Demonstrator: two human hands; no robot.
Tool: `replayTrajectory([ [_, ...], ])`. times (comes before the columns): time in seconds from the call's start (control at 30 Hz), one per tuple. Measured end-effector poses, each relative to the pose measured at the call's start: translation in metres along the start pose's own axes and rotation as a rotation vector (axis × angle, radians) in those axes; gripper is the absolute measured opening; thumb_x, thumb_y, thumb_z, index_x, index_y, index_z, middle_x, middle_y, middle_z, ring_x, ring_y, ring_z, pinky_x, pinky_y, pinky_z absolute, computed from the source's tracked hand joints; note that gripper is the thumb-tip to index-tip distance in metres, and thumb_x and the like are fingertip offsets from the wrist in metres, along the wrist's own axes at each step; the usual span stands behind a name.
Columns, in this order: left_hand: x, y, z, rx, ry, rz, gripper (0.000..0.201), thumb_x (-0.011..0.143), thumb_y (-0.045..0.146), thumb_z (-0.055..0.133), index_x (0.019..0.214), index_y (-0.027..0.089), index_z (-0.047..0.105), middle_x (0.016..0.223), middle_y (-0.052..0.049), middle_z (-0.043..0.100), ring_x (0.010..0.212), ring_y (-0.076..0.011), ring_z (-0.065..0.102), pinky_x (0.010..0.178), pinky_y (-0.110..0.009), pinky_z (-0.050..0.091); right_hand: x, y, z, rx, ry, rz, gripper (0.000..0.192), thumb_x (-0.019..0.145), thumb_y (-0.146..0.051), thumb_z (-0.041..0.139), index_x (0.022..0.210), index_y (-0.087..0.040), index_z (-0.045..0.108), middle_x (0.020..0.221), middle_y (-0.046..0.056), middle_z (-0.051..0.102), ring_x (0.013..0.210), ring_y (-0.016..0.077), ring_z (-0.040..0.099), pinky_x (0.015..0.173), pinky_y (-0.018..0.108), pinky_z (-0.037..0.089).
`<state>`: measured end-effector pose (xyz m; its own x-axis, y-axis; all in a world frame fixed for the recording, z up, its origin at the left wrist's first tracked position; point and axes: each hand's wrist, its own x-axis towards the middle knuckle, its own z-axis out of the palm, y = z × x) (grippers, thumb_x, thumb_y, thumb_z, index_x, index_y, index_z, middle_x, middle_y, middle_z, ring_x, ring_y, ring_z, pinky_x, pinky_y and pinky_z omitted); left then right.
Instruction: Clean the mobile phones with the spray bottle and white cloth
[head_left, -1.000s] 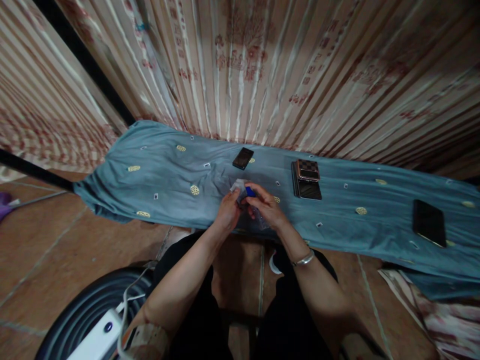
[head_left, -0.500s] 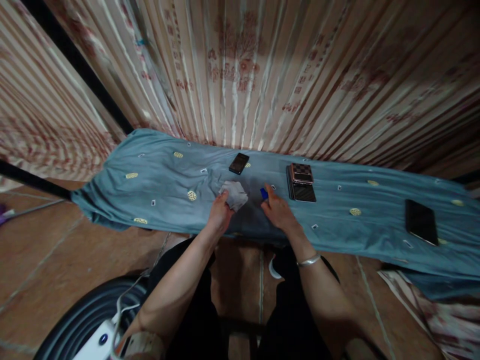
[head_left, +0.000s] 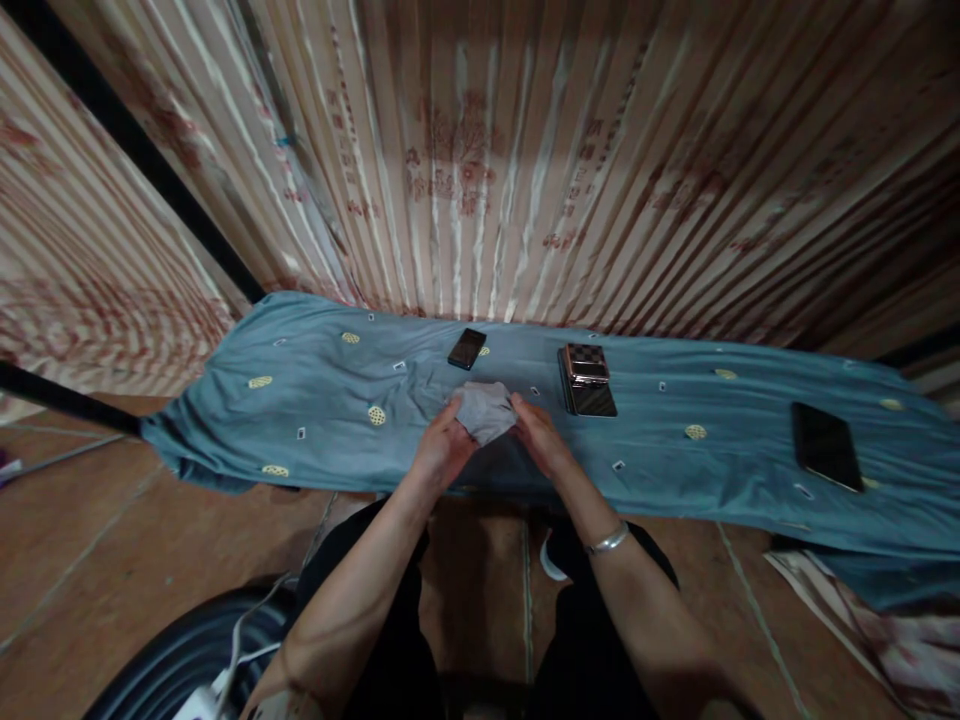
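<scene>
Both hands meet at the centre of the frame on a small grey crumpled cloth [head_left: 484,410], which lies on the teal embroidered fabric sheet [head_left: 315,400] covering the low surface in front of the person. The left hand [head_left: 441,452] pinches the cloth's left edge between thumb and fingers; the right hand [head_left: 538,436] grips the opposite edge in the same way. Holding it from both sides keeps the cloth spread and lifted slightly off the sheet, so that it can be worked or folded without bunching. A silver bangle [head_left: 607,540] sits on the right wrist.

The other items lie clear of the working zone:

- A small black phone [head_left: 466,348] lies flat just above the cloth, near the striped curtain [head_left: 480,170] that hangs behind the surface
- A stack of dark phones topped by a checkered device with a rose-gold rim [head_left: 586,378] stands right of centre, close to the right hand but not touching it
- A larger black phone [head_left: 825,445] lies well apart, at the right edge of the frame

All of these devices rest flat on the sheet, which gives them a soft, non-slip base
</scene>
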<state>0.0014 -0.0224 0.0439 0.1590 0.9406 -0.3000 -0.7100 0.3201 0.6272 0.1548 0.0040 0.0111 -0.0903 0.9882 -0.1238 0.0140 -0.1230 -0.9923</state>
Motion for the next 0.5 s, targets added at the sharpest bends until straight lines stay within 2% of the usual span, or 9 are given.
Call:
replayTrajectory([
  [0.07,0.001,-0.001,0.003,0.011,0.02,-0.003,0.026,0.09,0.033,0.058,0.108,0.016,0.067,0.104,-0.01,0.076,0.109,-0.0247,0.069,0.101,-0.043,0.051,-0.002,-0.001,0.011,0.307,-0.128,0.131,0.046,0.079,-0.063,0.066,0.098,-0.022,0.073,0.097,0.006,0.078,0.089,0.0238,0.073,0.076,0.035,0.058],
  [0.13,0.002,-0.003,0.006,0.041,0.03,0.01,0.022,0.089,0.032,0.06,0.103,0.017,0.069,0.1,-0.008,0.076,0.103,-0.0228,0.07,0.098,-0.041,0.053,-0.004,-0.002,0.017,0.462,-0.156,0.187,0.041,0.072,-0.058,0.077,0.088,-0.021,0.072,0.084,0.005,0.078,0.079,0.0218,0.072,0.065,0.03,0.055],
  [0.23,0.004,-0.006,0.008,0.118,0.023,0.036,0.022,0.087,0.034,0.065,0.098,0.017,0.07,0.097,-0.009,0.076,0.099,-0.0229,0.071,0.088,-0.038,0.056,-0.004,-0.005,0.016,0.566,-0.124,0.213,0.033,0.072,-0.05,0.08,0.086,-0.02,0.071,0.078,0.004,0.077,0.073,0.0204,0.071,0.059,0.028,0.053],
  [0.37,0.01,-0.008,0.004,0.281,0.094,0.123,0.02,0.082,0.033,0.071,0.094,0.017,0.069,0.1,-0.009,0.075,0.094,-0.0216,0.071,0.072,-0.03,0.057,0.0,-0.01,0.002,0.64,-0.016,0.218,0.022,0.079,-0.041,0.075,0.09,-0.022,0.072,0.082,0.003,0.078,0.071,0.0196,0.071,0.057,0.029,0.055],
  [0.43,0.021,-0.006,-0.001,0.363,0.155,0.178,0.021,0.08,0.03,0.072,0.097,0.018,0.07,0.108,-0.01,0.073,0.103,-0.0232,0.068,0.078,-0.032,0.057,0.001,-0.013,-0.006,0.671,0.015,0.237,0.017,0.083,-0.038,0.071,0.091,-0.023,0.071,0.086,0.003,0.079,0.076,0.0207,0.072,0.062,0.032,0.059],
  [0.5,0.038,-0.002,-0.006,0.456,0.226,0.26,0.031,0.077,0.028,0.075,0.106,0.02,0.068,0.117,-0.009,0.071,0.118,-0.0249,0.063,0.092,-0.035,0.054,0.001,-0.015,-0.015,0.697,0.022,0.247,0.014,0.085,-0.036,0.067,0.092,-0.024,0.07,0.092,0.003,0.079,0.083,0.0219,0.074,0.07,0.038,0.062],
])
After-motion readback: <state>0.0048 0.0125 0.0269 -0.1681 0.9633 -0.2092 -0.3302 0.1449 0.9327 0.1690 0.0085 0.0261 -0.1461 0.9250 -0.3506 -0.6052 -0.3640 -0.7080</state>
